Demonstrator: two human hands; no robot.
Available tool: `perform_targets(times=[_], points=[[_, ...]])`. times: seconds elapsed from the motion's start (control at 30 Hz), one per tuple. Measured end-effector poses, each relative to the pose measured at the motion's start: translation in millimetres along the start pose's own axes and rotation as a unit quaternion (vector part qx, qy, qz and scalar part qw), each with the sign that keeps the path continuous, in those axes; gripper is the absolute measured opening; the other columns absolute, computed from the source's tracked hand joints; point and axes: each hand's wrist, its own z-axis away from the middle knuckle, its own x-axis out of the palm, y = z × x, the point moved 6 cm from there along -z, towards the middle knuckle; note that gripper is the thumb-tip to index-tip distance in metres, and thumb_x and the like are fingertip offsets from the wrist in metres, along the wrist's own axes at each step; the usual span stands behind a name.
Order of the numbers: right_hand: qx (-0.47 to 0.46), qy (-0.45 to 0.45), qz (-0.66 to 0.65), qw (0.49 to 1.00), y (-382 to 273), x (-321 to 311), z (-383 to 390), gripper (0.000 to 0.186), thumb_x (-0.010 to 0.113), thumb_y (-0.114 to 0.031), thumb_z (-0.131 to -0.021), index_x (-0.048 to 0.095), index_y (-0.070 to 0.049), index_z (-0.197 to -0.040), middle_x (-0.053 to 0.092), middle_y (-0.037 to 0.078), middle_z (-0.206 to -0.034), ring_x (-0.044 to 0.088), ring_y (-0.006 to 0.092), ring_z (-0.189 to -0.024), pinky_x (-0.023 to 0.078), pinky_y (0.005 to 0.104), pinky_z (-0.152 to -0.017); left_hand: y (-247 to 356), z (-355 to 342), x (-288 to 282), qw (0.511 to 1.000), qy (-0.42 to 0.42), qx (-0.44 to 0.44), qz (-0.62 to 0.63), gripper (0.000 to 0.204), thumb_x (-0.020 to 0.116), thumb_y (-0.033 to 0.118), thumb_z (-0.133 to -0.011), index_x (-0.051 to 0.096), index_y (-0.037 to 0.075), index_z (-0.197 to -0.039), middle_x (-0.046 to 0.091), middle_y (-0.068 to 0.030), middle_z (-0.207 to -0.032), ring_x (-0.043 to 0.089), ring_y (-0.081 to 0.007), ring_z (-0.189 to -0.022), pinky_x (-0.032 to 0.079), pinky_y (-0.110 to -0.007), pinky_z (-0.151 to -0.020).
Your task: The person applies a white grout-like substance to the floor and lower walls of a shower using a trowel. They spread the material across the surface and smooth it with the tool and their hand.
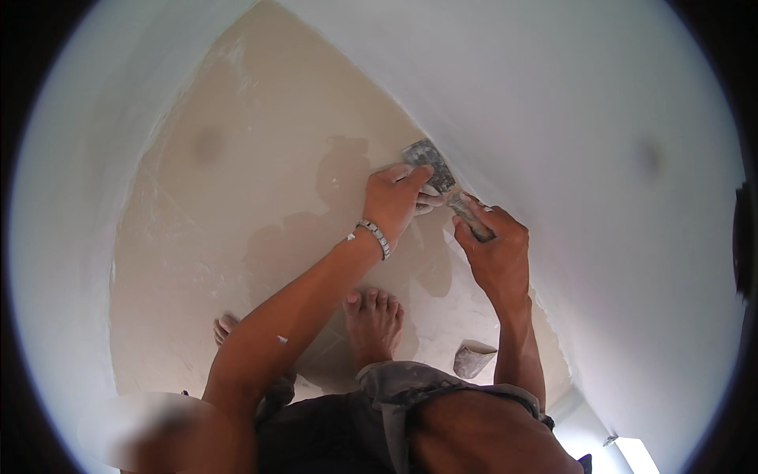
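Note:
A putty knife with a wide, grey, smeared blade lies at the foot of the right-hand wall, at the floor's edge. My right hand is closed round its handle, index finger stretched along it. My left hand is closed at the blade, thumb on its upper face and pale-smeared fingers below its near edge. Part of the blade is hidden by the thumb. A metal-link bracelet circles my left wrist, and white flecks stick to that forearm.
White walls rise on both sides of the beige floor and meet at the far end. A grey, cup-like object lies on the floor near my right forearm. My bare foot stands below my left hand.

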Motion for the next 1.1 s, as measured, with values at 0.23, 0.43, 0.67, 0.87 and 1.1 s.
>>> perform_targets(times=[0.23, 0.43, 0.67, 0.87, 1.1], points=[[-0.005, 0.014, -0.013, 1.0, 8, 7, 1, 0.038, 0.083, -0.007, -0.088, 0.077, -0.001, -0.126, 0.063, 0.01, -0.077, 0.052, 0.0147, -0.065, 0.048, 0.0287, -0.064, -3, -4, -3, 1.0, -0.002, -0.015, -0.006, 0.028, 0.073, 0.023, -0.1, 0.069, -0.004, -0.103, 0.076, -0.0173, -0.091, 0.079, -0.0267, -0.085, 0.066, -0.035, -0.077], [-0.005, 0.014, -0.007, 1.0, 7, 10, 2, 0.039, 0.083, -0.006, -0.088, 0.077, -0.002, -0.126, 0.061, 0.009, -0.075, 0.051, 0.0134, -0.065, 0.046, 0.0283, -0.063, -7, -5, -6, 1.0, 0.001, -0.015, 0.0, 0.026, 0.071, 0.025, -0.101, 0.069, -0.001, -0.098, 0.076, -0.0135, -0.088, 0.079, -0.0241, -0.084, 0.063, -0.034, -0.078], [-0.006, 0.015, -0.004, 1.0, 5, 12, 4, 0.039, 0.083, -0.006, -0.088, 0.077, -0.002, -0.126, 0.061, 0.009, -0.075, 0.05, 0.0133, -0.065, 0.046, 0.0286, -0.062, -11, -5, -8, 1.0, 0.007, -0.015, 0.02, 0.028, 0.074, 0.024, -0.099, 0.068, -0.003, -0.105, 0.075, -0.0144, -0.091, 0.079, -0.0259, -0.084, 0.065, -0.035, -0.076], [-0.001, 0.02, -0.011, 1.0, 7, 16, 5, 0.039, 0.082, -0.007, -0.089, 0.077, -0.002, -0.127, 0.062, 0.009, -0.076, 0.051, 0.0129, -0.065, 0.047, 0.0283, -0.063, -11, -4, -9, 1.0, 0.009, -0.015, 0.017, 0.036, 0.076, 0.026, -0.098, 0.067, -0.006, -0.113, 0.074, -0.0137, -0.091, 0.079, -0.0261, -0.086, 0.066, -0.037, -0.078], [-0.003, 0.022, -0.019, 1.0, 7, 18, 6, 0.039, 0.081, -0.007, -0.089, 0.077, -0.002, -0.127, 0.063, 0.009, -0.076, 0.051, 0.0124, -0.065, 0.046, 0.0278, -0.063, -11, -3, -10, 1.0, 0.015, -0.017, 0.013, 0.036, 0.075, 0.026, -0.098, 0.067, -0.005, -0.114, 0.074, -0.0139, -0.092, 0.079, -0.0269, -0.087, 0.066, -0.038, -0.079]])
